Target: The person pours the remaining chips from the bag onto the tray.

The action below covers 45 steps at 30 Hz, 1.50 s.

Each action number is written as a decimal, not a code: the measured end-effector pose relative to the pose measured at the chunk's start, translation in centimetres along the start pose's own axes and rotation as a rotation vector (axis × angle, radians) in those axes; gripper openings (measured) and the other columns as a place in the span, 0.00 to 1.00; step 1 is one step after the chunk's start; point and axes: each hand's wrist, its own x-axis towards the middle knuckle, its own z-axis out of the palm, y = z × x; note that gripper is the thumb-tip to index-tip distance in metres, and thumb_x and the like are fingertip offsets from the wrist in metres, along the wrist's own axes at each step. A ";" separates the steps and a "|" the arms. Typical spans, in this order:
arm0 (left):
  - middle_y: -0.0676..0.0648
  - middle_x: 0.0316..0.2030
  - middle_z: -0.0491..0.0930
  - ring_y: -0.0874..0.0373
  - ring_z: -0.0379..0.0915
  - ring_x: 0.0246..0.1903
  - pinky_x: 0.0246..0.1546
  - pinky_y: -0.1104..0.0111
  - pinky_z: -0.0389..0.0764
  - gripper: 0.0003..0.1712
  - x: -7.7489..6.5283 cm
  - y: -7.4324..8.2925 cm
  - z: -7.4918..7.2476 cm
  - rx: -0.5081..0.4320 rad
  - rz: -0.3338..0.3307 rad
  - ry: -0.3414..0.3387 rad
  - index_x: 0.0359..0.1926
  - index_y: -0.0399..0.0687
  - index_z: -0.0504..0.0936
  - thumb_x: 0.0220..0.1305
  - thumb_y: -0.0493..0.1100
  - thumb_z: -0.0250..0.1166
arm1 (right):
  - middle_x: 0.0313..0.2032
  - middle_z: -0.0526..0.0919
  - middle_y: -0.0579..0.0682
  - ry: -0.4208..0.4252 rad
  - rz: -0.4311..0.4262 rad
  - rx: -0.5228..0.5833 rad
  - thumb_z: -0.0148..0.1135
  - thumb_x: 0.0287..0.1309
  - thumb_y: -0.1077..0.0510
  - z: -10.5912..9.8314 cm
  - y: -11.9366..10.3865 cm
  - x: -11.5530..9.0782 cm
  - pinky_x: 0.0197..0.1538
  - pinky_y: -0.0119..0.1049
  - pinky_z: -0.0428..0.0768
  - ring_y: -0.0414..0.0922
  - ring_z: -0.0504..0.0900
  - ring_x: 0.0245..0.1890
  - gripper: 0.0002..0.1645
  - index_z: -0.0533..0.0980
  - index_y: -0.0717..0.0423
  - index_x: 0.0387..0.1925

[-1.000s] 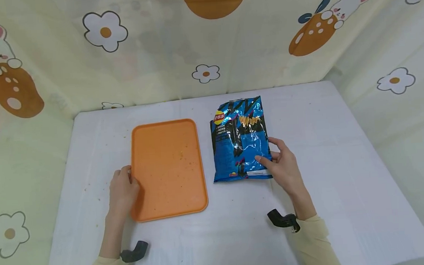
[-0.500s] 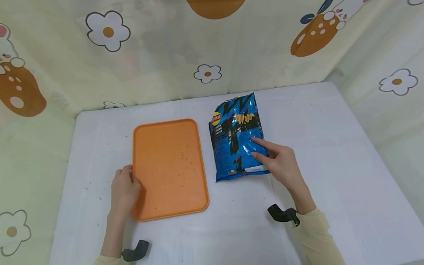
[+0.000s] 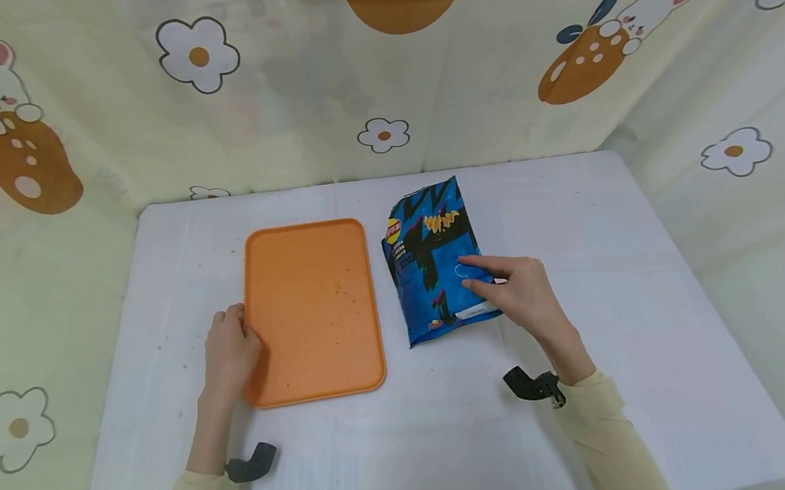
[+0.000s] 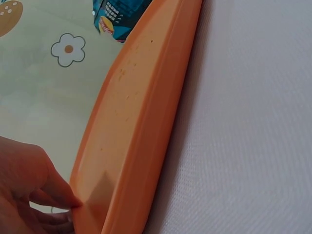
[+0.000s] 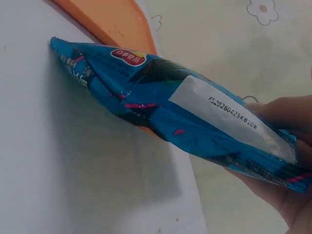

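While stretching both forearms forward over the white tabletop (image 3: 405,454), holds the hands well apart. Slants the left forearm up toward the orange tray (image 3: 311,302) from the near left and the right forearm inward from the near right, with a pale yellow sleeve (image 3: 609,434) and a black mount (image 3: 534,385) near each wrist.

Grips the tray's left rim with bent fingers of the left hand (image 3: 232,356), touching the rim's inner side in the left wrist view. Pinches the blue snack bag (image 3: 428,273) by its lower right edge with the right hand (image 3: 527,293), with thumb and one finger laid slightly apart on the printed face and the other fingers mostly hidden.

Tilts the bag top-left, just beside the tray's right side, above a shadow on the tabletop. Turns a white label (image 5: 234,119) with a printed code toward the right wrist camera.
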 end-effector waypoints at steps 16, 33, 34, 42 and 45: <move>0.28 0.51 0.71 0.36 0.73 0.46 0.44 0.49 0.79 0.24 0.3 -0.5 0.2 0.006 0.001 0.014 0.63 0.27 0.66 0.67 0.31 0.48 | 0.45 0.84 0.54 -0.013 -0.354 -0.195 0.67 0.53 0.67 0.2 -2.3 1.2 0.32 0.35 0.80 0.43 0.81 0.32 0.20 0.82 0.58 0.50; 0.29 0.46 0.73 0.39 0.74 0.40 0.40 0.51 0.80 0.24 0.1 -0.7 0.1 0.021 0.026 0.035 0.62 0.27 0.67 0.67 0.31 0.50 | 0.44 0.84 0.58 -0.085 -0.723 -0.292 0.62 0.52 0.74 -1.2 -5.7 3.0 0.28 0.30 0.79 0.43 0.82 0.32 0.18 0.82 0.64 0.46; 0.29 0.46 0.73 0.39 0.74 0.40 0.40 0.51 0.80 0.24 0.1 -0.7 0.1 0.024 0.024 0.039 0.62 0.27 0.68 0.67 0.31 0.50 | 0.44 0.84 0.58 -0.090 -0.724 -0.293 0.62 0.52 0.74 -1.2 -5.8 3.0 0.28 0.30 0.79 0.44 0.82 0.33 0.18 0.82 0.64 0.46; 0.28 0.47 0.73 0.35 0.75 0.44 0.43 0.48 0.79 0.23 0.5 -0.8 0.1 0.029 0.033 0.025 0.61 0.26 0.68 0.66 0.31 0.49 | 0.45 0.83 0.57 -0.122 -0.762 -0.291 0.62 0.51 0.75 -1.4 -6.7 3.4 0.31 0.30 0.81 0.45 0.83 0.36 0.19 0.82 0.64 0.46; 0.28 0.48 0.73 0.34 0.75 0.45 0.44 0.47 0.79 0.23 0.7 -0.7 -0.1 0.046 0.034 0.018 0.60 0.26 0.69 0.65 0.32 0.50 | 0.46 0.83 0.56 -0.143 -0.779 -0.290 0.61 0.51 0.75 -1.6 -7.3 3.5 0.31 0.30 0.80 0.45 0.82 0.37 0.19 0.82 0.63 0.47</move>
